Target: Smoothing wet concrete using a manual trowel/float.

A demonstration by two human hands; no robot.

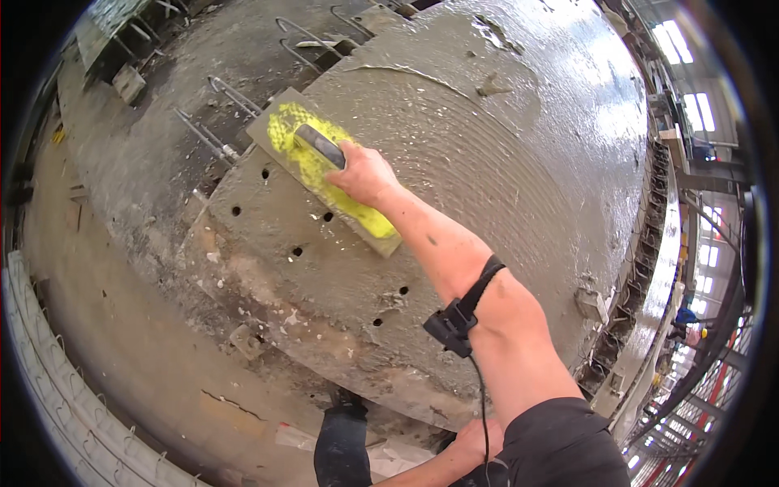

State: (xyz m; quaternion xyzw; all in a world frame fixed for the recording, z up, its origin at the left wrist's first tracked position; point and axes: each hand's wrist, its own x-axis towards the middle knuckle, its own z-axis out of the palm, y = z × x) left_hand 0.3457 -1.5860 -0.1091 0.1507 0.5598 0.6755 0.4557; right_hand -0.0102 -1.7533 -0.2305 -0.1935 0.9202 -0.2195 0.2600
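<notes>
1 form (633, 266) contains wet concrete (503, 154) with 6 dark holes (297, 252). On this concrete lies 1 yellow float (312, 173), and the right hand (364, 174) is curled around its handle (321, 147). The left hand (471, 444) is lower; its grip I cannot tell.

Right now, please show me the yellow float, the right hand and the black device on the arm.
Yellow float (315, 174): head view, yellow upper face.
Right hand (367, 174): head view, its back.
Black device (448, 328): head view, its casing.
</notes>
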